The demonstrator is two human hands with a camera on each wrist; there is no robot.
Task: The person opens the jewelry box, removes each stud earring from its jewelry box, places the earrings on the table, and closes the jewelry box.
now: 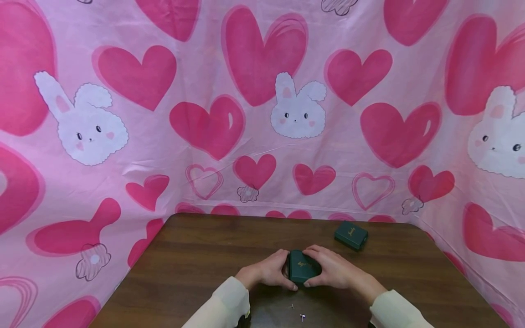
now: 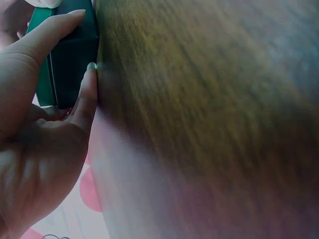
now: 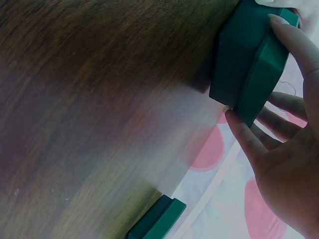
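A dark green jewelry box [image 1: 302, 268] with gold lettering on top rests on the brown table, between both hands. From the left, my left hand [image 1: 271, 270] grips its side, the thumb along the near face and the fingers toward the far side. My right hand [image 1: 335, 269] holds it from the right; in the right wrist view its thumb presses near the lid seam of the box [image 3: 239, 59]. The lid looks closed. Just in front lie two tiny shiny pieces, one thin pin-like piece [image 1: 292, 306] and one with a bright head [image 1: 302, 316], perhaps stud earrings.
A second dark green box [image 1: 351, 235] with gold lettering sits farther back on the right of the table [image 1: 197, 255]. Pink cloth [image 1: 262, 150] printed with hearts and rabbits hangs behind the table and along both sides.
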